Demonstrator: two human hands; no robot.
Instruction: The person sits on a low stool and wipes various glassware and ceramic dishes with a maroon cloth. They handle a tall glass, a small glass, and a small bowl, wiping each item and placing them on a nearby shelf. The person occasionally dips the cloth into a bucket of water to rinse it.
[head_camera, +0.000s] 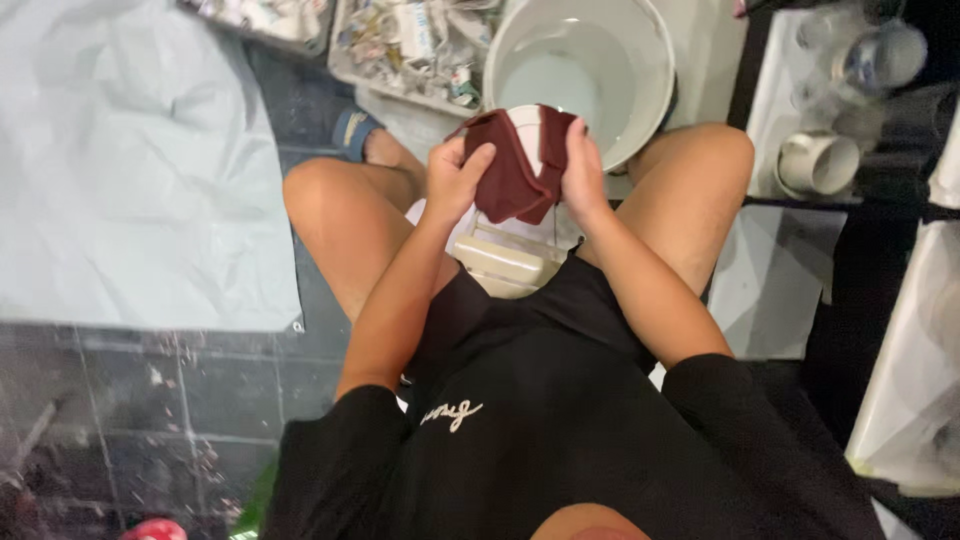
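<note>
Both the left hand (455, 180) and right hand (580, 165) are gripping a maroon cloth (512, 170), rubbing a white dish (528, 125); wiping looks midway, near the far bucket (640, 70).

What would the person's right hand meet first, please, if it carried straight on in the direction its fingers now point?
The right hand grips the maroon cloth around a white plate; straight ahead it would probably meet the large white bucket, though depth is hard to judge.

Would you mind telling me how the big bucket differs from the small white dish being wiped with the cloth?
The bucket stands on the floor untouched, while the dish is held between both hands. The bucket is far larger and deep; the dish looks small. The bucket shows fully; the dark red cloth covers much of the dish. Both are round and pale.
</note>
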